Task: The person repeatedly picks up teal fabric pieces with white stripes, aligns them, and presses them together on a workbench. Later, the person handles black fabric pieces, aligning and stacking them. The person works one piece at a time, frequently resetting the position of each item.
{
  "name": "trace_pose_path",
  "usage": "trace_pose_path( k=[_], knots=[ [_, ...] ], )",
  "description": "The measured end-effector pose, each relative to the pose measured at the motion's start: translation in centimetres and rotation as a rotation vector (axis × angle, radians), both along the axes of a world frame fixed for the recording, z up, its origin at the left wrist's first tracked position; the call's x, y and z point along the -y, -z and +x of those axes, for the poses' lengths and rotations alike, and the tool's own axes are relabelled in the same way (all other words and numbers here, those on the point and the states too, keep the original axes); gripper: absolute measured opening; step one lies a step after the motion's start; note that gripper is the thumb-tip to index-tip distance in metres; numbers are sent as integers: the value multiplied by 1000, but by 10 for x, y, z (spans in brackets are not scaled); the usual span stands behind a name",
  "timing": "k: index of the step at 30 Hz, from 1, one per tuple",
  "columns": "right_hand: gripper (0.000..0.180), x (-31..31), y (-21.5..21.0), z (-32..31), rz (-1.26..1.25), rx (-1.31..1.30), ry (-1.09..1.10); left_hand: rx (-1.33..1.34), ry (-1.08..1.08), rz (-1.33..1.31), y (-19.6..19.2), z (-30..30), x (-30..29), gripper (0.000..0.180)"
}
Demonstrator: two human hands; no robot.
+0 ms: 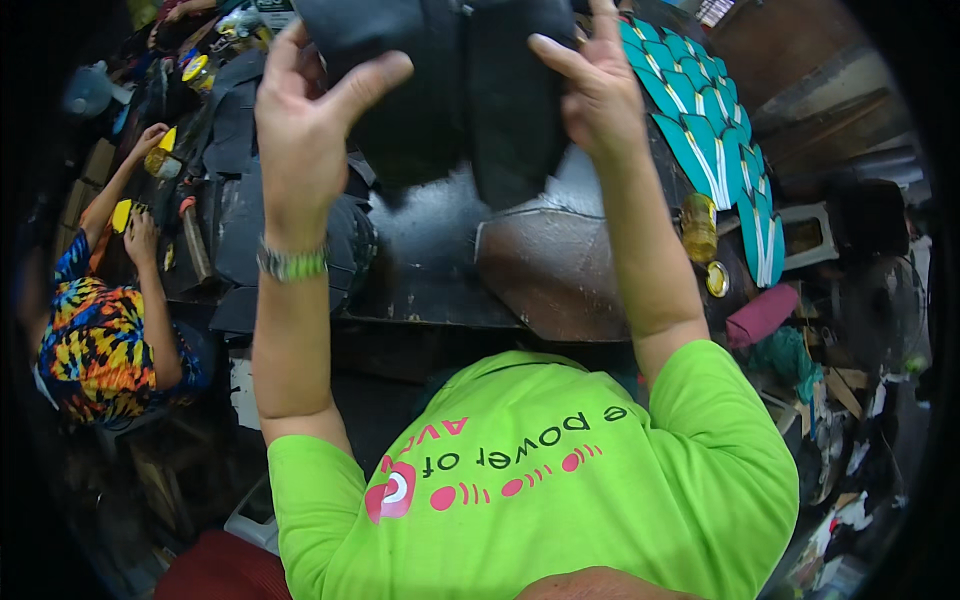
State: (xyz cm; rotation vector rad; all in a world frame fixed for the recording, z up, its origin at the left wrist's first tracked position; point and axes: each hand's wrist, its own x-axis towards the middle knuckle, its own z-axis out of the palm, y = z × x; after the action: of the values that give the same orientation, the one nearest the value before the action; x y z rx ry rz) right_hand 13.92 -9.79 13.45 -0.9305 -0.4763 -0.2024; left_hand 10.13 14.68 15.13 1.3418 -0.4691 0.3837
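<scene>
Raised over the table's far side is a dark, flat, leather-like piece [400, 110] with two black flaps hanging down, a narrow gap between them. My left hand [310, 125] grips its left side, thumb across the front and fingers partly behind. On the right flap [515, 110], my right hand [600, 95] pinches the outer edge, its thumb on the front and another finger pointing up. The piece's top runs out of view, and its lower ends are blurred. Beneath it lies a brown flat sheet [550, 275] on the dark tabletop [410, 265].
Black cut sheets [235, 225] lie left of my forearm, beside a hammer [196, 240]. A co-worker in a colourful shirt [105, 340] sits at left. Teal pieces with white strips [705, 160] overlap at right, near a yellowish jar [698, 228] and maroon roll [762, 316].
</scene>
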Motion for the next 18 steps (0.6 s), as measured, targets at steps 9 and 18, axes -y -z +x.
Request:
trace_pose_path(
  k=[9, 18],
  knots=[
    [104, 84, 112, -102, -739, -502, 85, -489, 258, -87, 147, -106, 98, 77],
    [104, 79, 141, -114, -806, -137, 301, -513, 326, -111, 171, -116, 93, 86]
  ],
)
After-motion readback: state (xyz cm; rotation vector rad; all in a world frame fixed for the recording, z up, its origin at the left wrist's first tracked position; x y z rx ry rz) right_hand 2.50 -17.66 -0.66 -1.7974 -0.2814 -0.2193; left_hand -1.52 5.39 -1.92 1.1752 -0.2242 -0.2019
